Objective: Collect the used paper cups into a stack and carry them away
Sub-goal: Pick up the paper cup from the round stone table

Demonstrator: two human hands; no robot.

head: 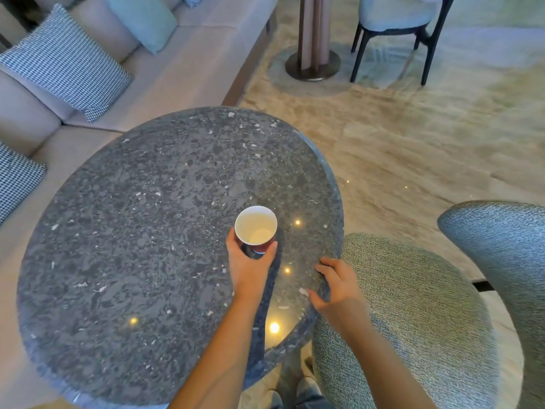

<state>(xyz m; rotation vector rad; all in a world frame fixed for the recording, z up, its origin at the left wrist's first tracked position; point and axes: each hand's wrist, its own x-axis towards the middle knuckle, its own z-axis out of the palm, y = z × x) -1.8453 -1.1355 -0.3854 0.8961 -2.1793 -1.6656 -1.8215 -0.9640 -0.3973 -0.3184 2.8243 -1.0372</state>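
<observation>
fingers (230, 242) grip one cup (256, 228) — left hand (247, 268)

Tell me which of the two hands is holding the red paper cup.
The left hand grips the red paper cup; the right hand only rests on the rim of the table and holds nothing.

Left hand (249, 267): forearm extended forward, digits curled round both sides of the paper cup (256, 228) at its lower wall, with the cup mouth above the fingertips. Right hand (336, 283): forearm angled inward, palm down, fingers loosely bent and spread. Fingertips and thumb tip rest on the table rim (339, 219), holding nothing.
</observation>
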